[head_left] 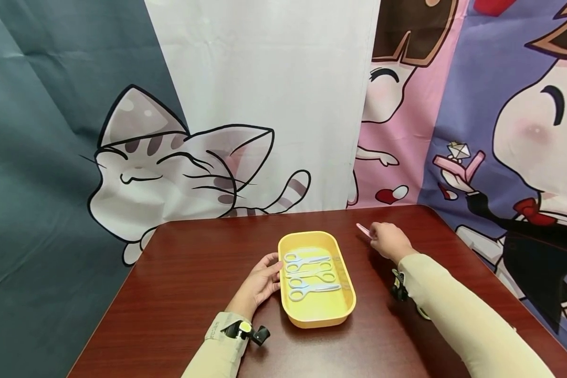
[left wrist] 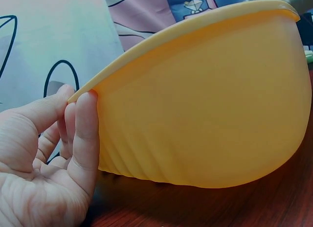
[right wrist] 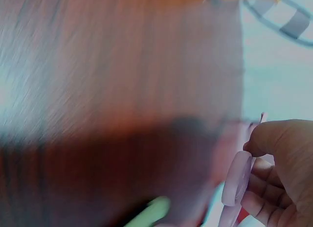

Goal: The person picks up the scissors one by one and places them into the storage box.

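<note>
A yellow tray (head_left: 317,313) stands on the table with several light blue and yellow-green scissors (head_left: 314,290) lying in it. My left hand (head_left: 263,281) pinches the tray's left rim between thumb and fingers; the left wrist view shows the same hand (left wrist: 54,153) on the rim of the tray (left wrist: 205,104). Right of the tray, above the table, my right hand (head_left: 390,241) holds pink scissors (head_left: 364,230). Their pale pink handle (right wrist: 237,179) shows beside the fingers of my right hand (right wrist: 279,163) in the right wrist view.
A green-handled thing (head_left: 423,313), partly hidden by my right sleeve, lies on the table (head_left: 208,262). In the right wrist view a blurred green piece (right wrist: 150,212) shows low down. Behind the table hangs a cartoon-printed cloth (head_left: 283,94).
</note>
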`<state>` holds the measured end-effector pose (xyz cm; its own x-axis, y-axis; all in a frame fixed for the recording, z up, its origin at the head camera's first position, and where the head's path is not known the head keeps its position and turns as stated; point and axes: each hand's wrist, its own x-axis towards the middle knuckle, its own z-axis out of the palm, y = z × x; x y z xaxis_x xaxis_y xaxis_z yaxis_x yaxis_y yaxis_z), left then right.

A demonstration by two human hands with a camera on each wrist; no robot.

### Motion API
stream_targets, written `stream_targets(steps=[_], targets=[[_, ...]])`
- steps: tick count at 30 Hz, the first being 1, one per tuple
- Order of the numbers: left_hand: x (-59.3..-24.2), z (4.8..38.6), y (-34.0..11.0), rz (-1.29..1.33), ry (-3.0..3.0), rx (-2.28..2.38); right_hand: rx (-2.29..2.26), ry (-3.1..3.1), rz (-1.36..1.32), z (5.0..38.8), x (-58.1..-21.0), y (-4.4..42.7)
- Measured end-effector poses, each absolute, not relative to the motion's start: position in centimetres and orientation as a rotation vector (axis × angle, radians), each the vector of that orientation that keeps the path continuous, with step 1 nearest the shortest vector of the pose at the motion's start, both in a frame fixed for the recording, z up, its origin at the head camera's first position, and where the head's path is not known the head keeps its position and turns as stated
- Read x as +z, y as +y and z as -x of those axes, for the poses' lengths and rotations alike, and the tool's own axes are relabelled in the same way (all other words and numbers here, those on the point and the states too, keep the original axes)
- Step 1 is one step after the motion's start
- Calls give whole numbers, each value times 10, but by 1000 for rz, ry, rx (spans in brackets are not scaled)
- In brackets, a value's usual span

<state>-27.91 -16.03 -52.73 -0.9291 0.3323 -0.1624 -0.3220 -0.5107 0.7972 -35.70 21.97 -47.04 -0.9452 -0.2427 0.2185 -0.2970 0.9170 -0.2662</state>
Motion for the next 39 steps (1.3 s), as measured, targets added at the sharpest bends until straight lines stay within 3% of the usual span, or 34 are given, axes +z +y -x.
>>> stream_targets(steps=[9, 19, 39], targets=[[-529, 281, -162, -15, 1309, 2439, 497, -2766, -720, 333, -429, 157], [-528, 279, -162, -11, 1309, 2444, 424, -2705, -1122, 290, -412, 99], [-529, 280, -160, -11, 1326, 2432, 149, -2674, -1654, 255, -452, 75]])
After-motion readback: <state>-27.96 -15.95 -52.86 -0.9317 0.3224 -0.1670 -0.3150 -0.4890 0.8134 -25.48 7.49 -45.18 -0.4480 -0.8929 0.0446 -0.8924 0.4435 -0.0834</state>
